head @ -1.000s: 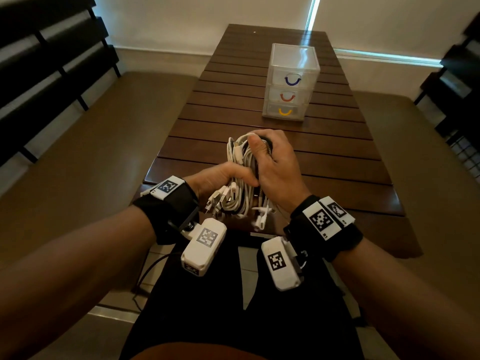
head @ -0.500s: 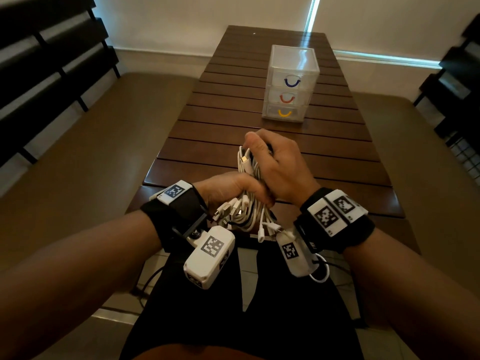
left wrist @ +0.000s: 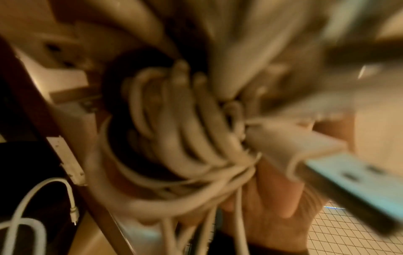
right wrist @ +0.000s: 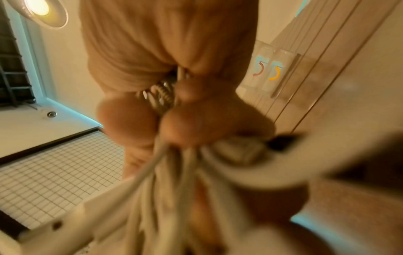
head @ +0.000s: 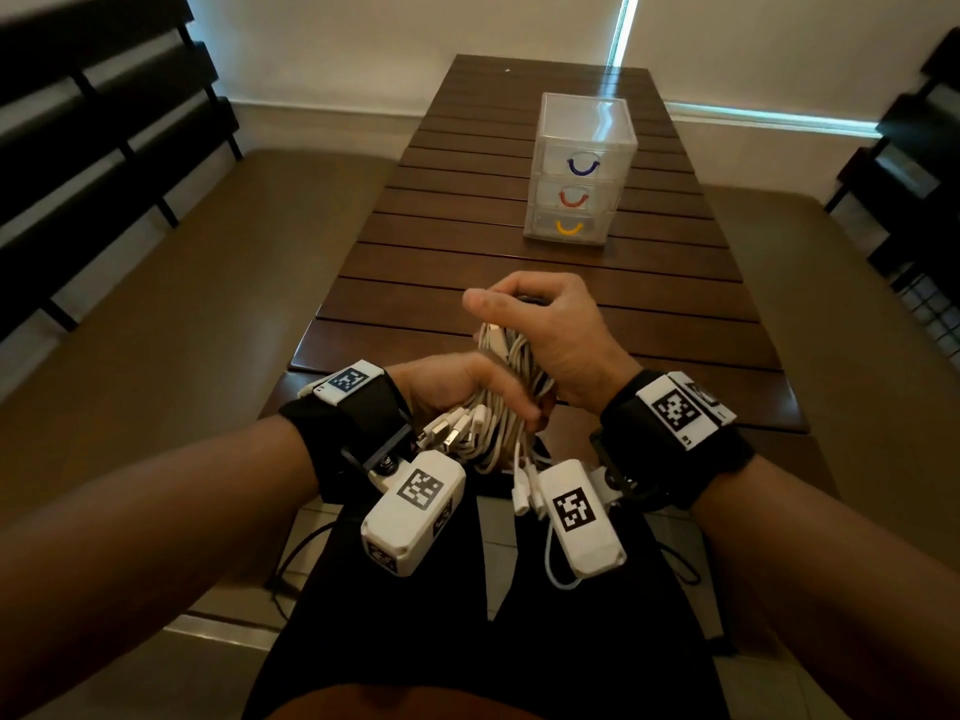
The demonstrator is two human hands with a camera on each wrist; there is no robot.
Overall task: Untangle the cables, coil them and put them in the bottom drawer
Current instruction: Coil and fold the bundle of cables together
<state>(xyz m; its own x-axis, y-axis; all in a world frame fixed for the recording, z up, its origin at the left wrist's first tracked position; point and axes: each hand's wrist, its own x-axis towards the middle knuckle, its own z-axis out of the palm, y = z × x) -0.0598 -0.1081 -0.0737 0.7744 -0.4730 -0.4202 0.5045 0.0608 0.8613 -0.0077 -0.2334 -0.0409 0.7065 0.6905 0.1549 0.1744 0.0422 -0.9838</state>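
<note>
A bundle of white cables (head: 501, 402) hangs over the near edge of the brown slatted table (head: 519, 283). My left hand (head: 462, 389) grips its lower part, with USB plugs (head: 449, 433) sticking out toward my wrist. My right hand (head: 545, 330) holds the upper part, fingers curled round the strands and thumb raised. In the left wrist view the looped cables (left wrist: 185, 138) fill the frame, blurred. In the right wrist view my fingers (right wrist: 185, 120) close on the strands (right wrist: 165, 189). The clear three-drawer unit (head: 579, 171) stands farther back, its bottom drawer (head: 569, 228) with a yellow handle closed.
Brown cushioned benches (head: 156, 304) run along both sides of the table. Dark slatted backrests (head: 78, 148) stand at left and right. Loose cable ends (head: 524, 491) dangle between my wrists above my lap. A tiled floor (right wrist: 54, 172) lies below.
Both hands with the bundle have drawn back toward my body, off the table edge. My right thumb has lifted off the cables and my right wrist has rolled.
</note>
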